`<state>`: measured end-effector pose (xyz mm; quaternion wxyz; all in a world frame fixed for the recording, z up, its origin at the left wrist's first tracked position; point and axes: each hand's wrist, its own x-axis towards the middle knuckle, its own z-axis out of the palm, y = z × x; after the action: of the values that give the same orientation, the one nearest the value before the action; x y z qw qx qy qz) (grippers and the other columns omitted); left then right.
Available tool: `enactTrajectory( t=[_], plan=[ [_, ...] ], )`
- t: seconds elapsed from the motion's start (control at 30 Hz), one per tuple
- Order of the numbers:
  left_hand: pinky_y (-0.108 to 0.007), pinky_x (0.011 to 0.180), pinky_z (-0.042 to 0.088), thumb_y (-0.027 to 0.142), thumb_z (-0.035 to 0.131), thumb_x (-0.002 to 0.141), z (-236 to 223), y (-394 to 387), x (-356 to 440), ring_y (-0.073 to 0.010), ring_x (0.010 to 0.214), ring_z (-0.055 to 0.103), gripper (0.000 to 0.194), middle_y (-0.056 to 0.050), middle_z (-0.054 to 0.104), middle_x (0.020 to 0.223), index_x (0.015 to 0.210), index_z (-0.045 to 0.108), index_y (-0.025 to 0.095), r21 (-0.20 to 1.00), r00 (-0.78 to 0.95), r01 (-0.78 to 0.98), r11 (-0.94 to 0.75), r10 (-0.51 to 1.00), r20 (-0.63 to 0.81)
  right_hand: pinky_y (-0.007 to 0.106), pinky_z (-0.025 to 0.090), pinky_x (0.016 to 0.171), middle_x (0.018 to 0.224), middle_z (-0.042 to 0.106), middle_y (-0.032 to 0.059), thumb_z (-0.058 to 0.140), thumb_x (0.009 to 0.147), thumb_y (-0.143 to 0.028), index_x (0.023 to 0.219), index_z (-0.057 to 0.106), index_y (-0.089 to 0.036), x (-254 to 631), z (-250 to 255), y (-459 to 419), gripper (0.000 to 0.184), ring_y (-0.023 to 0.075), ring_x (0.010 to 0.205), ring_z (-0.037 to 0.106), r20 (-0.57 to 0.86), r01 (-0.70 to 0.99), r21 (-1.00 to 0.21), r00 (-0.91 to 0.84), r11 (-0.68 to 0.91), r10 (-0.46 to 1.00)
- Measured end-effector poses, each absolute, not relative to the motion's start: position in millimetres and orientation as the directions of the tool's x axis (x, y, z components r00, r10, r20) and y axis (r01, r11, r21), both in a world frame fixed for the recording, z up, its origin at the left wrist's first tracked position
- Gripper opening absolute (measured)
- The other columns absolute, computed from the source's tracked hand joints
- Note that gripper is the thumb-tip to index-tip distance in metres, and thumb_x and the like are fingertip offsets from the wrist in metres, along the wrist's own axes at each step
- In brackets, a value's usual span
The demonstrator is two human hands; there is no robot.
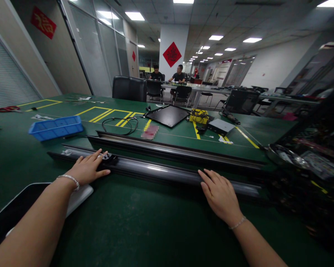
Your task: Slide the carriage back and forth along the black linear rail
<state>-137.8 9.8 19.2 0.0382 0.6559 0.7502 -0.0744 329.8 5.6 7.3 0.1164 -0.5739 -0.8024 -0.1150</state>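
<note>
Across the green table lies a long dark metal profile (pixel 156 168), with a second long profile (pixel 167 146) parallel behind it. My left hand (pixel 87 167) rests on the near profile's left part, fingers stretched out and thumb apart. Just beyond its fingertips, a small black fitting (pixel 109 158) sits in the profile's channel. Toward the right end, my right hand (pixel 219 193) lies with its fingertips on the near profile, fingers extended. Neither hand is wrapped round anything. Under my left wrist, a white-edged object (pixel 82 196) with a dark surface is partly covered by the arm.
A blue bin (pixel 57 128), red-handled scissors (pixel 9 109), a black panel (pixel 169 115), a yellow box of cables (pixel 199 116) and a grey box (pixel 221 127) stand on the table (pixel 139 230). Dark equipment crowds the right side. Two people sit at a far table.
</note>
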Motion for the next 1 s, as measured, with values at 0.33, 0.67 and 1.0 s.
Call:
enactTrajectory(
  t=[0.33, 0.67, 1.0],
  plan=[
    [-0.060, 0.105, 0.018, 0.059, 0.044, 0.075, 20.1, 8.7, -138.0, -0.0381, 0.132, 0.028, 0.082, -0.012, 0.014, 0.152, 0.144, 0.020, 0.021, 0.027, -0.113, 0.993, 0.117, 0.987, -0.113, 0.042, 0.037, 0.096, 0.130, 0.054, 0.0034, 0.029, 0.091, -0.036, 0.130, 0.049, -0.029, 331.1, 6.9, 6.1, 0.044, 0.0212, 0.119, 0.046, 0.318, 0.947, 0.054, -0.316, 0.315, 0.894],
    [-0.060, 0.105, 0.017, 0.058, 0.044, 0.076, 21.4, 8.5, -135.0, -0.0382, 0.132, 0.029, 0.080, -0.013, 0.014, 0.152, 0.144, 0.021, 0.022, 0.024, -0.113, 0.993, 0.117, 0.986, -0.120, 0.042, 0.036, 0.096, 0.130, 0.054, 0.0039, 0.027, 0.092, -0.036, 0.129, 0.049, -0.028, 330.5, 7.9, 5.2, 0.044, 0.0216, 0.120, 0.045, 0.319, 0.948, 0.040, -0.313, 0.317, 0.895],
    [-0.058, 0.105, 0.017, 0.061, 0.040, 0.076, 22.4, 9.2, -134.7, -0.0379, 0.132, 0.029, 0.082, -0.013, 0.012, 0.152, 0.144, 0.019, 0.022, -0.008, -0.121, 0.993, 0.121, 0.983, -0.141, 0.042, 0.036, 0.096, 0.130, 0.054, 0.0036, 0.029, 0.091, -0.036, 0.130, 0.049, -0.030, 330.2, 7.5, 5.9, 0.044, 0.0216, 0.120, 0.046, 0.318, 0.948, 0.045, -0.312, 0.314, 0.896]
  ],
)
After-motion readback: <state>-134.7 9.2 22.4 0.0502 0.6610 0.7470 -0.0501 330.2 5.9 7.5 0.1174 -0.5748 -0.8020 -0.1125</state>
